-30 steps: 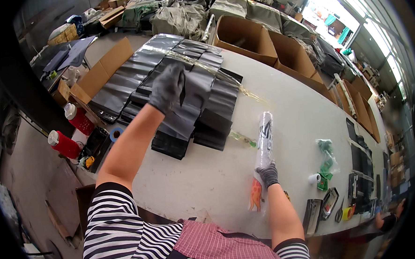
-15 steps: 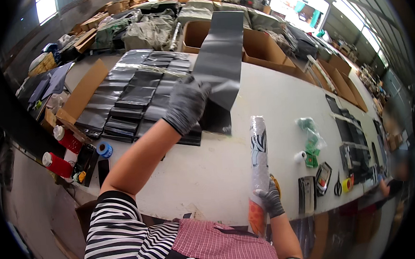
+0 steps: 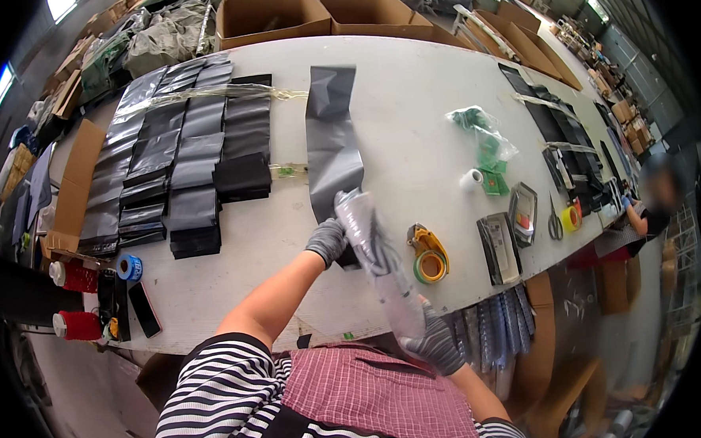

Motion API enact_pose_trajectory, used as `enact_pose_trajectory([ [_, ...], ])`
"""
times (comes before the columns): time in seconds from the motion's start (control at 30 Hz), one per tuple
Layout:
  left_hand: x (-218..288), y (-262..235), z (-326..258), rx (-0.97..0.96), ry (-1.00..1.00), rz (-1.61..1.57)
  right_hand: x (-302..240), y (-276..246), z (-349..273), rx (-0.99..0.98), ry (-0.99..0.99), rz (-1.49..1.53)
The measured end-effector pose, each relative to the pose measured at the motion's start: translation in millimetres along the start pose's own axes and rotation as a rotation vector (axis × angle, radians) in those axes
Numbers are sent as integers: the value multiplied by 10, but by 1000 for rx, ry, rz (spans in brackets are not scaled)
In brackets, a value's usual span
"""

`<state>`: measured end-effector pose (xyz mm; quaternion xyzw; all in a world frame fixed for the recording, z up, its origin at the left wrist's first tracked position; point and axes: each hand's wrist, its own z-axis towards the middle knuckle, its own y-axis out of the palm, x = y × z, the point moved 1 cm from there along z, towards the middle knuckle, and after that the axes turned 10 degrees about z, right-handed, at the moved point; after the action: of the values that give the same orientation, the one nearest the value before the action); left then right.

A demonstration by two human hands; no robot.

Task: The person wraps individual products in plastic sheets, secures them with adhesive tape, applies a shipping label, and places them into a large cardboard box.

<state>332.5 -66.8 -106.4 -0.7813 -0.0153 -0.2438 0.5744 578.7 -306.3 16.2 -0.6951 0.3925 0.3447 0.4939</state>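
In the head view, the open end of a grey poly mailer bag (image 3: 332, 141) is pinched by the gloved left hand (image 3: 327, 241), the bag lying flat on the white table (image 3: 415, 81) beyond it. A clear-wrapped long item (image 3: 381, 265) is gripped at its near end by the gloved right hand (image 3: 435, 343), its far tip meeting the bag mouth. The mouth is best held wide and the item fed straight. A tape dispenser (image 3: 428, 256) sits just right of the item.

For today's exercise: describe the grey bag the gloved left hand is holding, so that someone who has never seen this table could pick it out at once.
Start at the long white table, with rows of dark bags on its left part. Right of those rows, one grey bag lies alone, stretching from mid-table to the near edge, where the left hand grips its end. Unlike the stacked bags, it is single, paler, and meets the clear-wrapped roll held by the right hand.
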Motion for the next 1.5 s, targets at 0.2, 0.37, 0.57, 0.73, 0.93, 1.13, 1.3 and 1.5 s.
enact_pose_trajectory([
  [0.2,-313,-42,67,-35,-101,-745,437,40,-178,-24,33,-352],
  [0.37,-240,-112,4,115,-5,-565,432,-73,-186,-52,69,-457],
  [0.57,372,-438,-375,515,453,195,368,-259,-88,-265,331,651],
  [0.73,-52,101,-250,303,-401,-359,88,-137,-11,-227,311,606],
  [0.93,86,77,12,203,-218,-279,3,-44,526,-94,100,84],
  [1.13,-698,-6,564,335,-271,-340,-83,762,1518,-33,92,-175],
  [1.3,-903,-101,522,241,-263,-343,-258,901,2690,199,47,15],
  [1.5,-727,-248,393,164,-221,-609,11,810,3149,371,-414,-178],
])
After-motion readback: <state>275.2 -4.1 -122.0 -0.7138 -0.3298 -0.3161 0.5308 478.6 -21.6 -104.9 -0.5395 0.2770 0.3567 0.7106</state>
